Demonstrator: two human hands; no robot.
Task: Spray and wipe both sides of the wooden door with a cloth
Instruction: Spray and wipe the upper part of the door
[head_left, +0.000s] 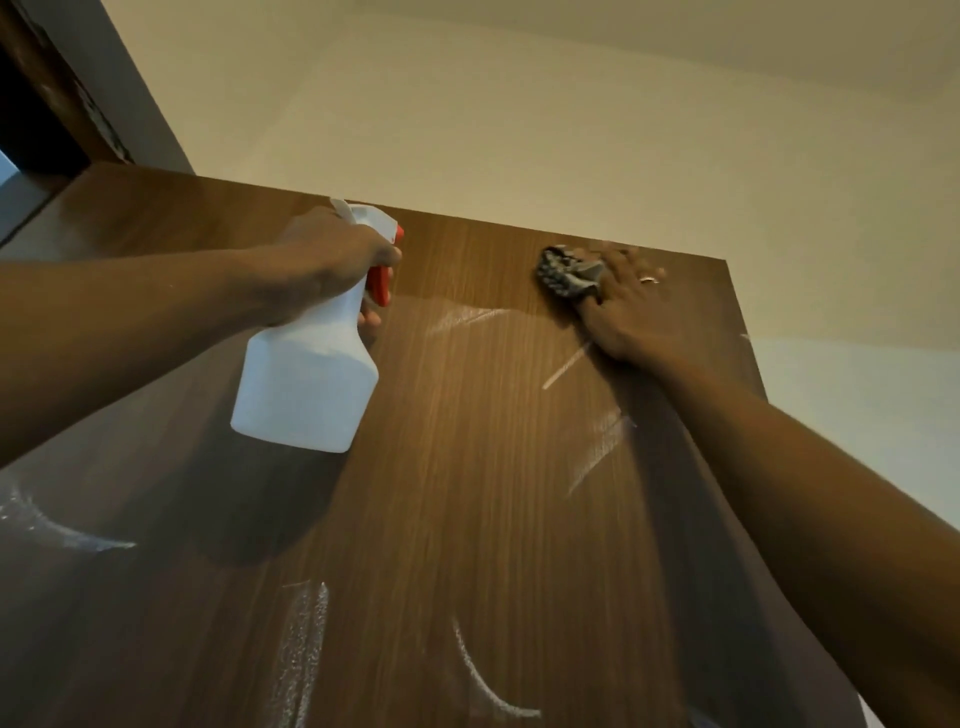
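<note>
A person's right hand (623, 306) presses a bunched grey cloth (566, 273) against the wooden door (467, 519) just below its top edge, right of centre in the upper half of the frame. The fingers lie spread and fairly flat over the cloth, though motion blur hides just how they sit; a ring (649, 280) shows on one of them.

At centre left, the left hand (337, 254) is wrapped round the neck of a white spray bottle (306, 379). Its fingers curl by the red trigger (382, 283), and the nozzle points at the door's upper panel. The door fills the lower two thirds of the frame and is seen from below against a cream wall (519, 130). A dark door frame (47, 104) stands at upper left.

Pale wet streaks (470, 314) cross the wood between the two hands, and more show at lower left and lower centre. This looks like the wiping stage on this face of the door, with the top strip in hand and sprayed patches lower down not yet rubbed out. The next move probably calls for firm, flat strokes of the cloth along the top and down through those streaks, with the bottle held clear. Nothing here shows whether the door's other side has been cleaned.
</note>
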